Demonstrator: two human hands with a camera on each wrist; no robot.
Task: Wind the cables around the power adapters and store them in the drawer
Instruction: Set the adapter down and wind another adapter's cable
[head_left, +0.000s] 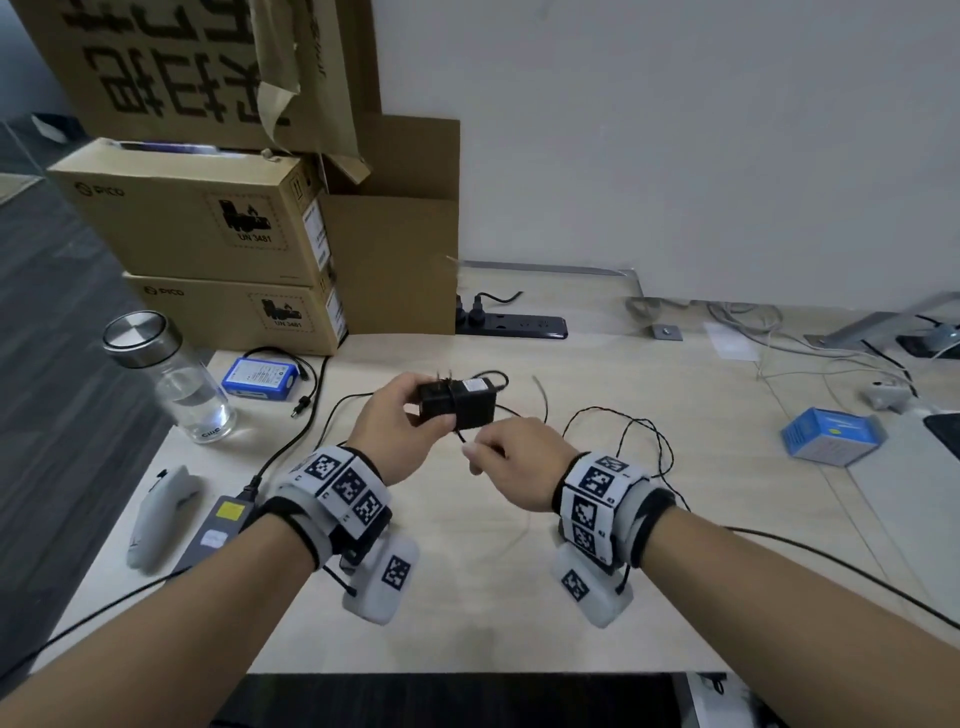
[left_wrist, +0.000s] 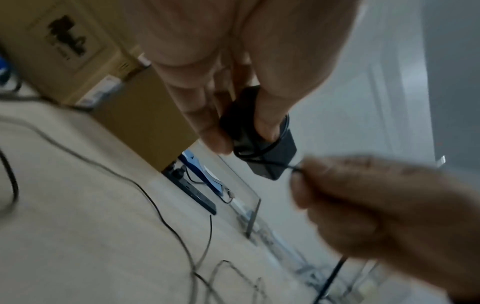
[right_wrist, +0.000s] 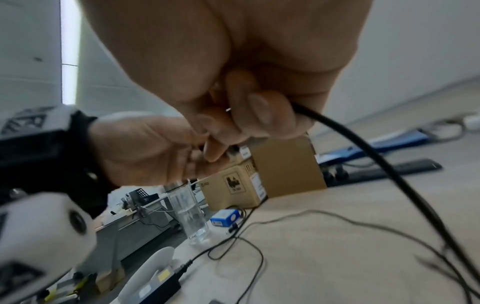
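My left hand (head_left: 415, 410) grips a black power adapter (head_left: 460, 402) above the middle of the table, prongs pointing away. A few turns of its thin black cable (head_left: 457, 415) lie around the body. Just below it, my right hand (head_left: 485, 452) pinches that cable. The loose remainder (head_left: 644, 431) curls over the table to the right. In the left wrist view the adapter (left_wrist: 280, 148) sits between finger and thumb, with the cable (left_wrist: 275, 163) running to my right hand (left_wrist: 376, 205). The right wrist view shows my fingers (right_wrist: 246, 123) curled round the cable (right_wrist: 363, 148). No drawer is in view.
A second, grey adapter (head_left: 218, 525) with a yellow label lies at the front left beside a white controller (head_left: 161, 514). A water bottle (head_left: 176, 374), a blue battery pack (head_left: 260, 376) and stacked cardboard boxes (head_left: 208, 228) stand at the left. A power strip (head_left: 511, 325) lies behind, a blue box (head_left: 831, 434) at the right.
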